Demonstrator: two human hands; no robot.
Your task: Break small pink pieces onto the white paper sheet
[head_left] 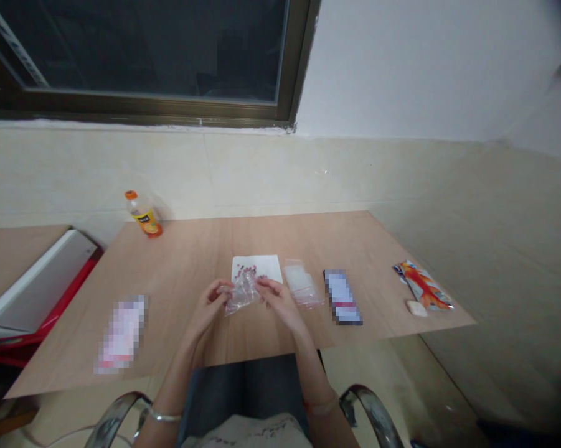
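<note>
At the center of the table (182, 264), the left hand (208, 306) and right hand (279, 298) are pinching a clear bag (241, 294), keeping it raised near a paper (269, 267) of pink beads (247, 270) at twelve o'clock.

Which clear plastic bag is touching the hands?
The crumpled bag between the left hand and right hand; the other bag lies untouched on the table.

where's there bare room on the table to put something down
Bare wood runs along the far edge of the tabletop, between the orange juice bottle and the foil packet. Another patch lies between the blurred pink package and the left hand. It's crowded around the white paper, clear bag and right hand.
</note>
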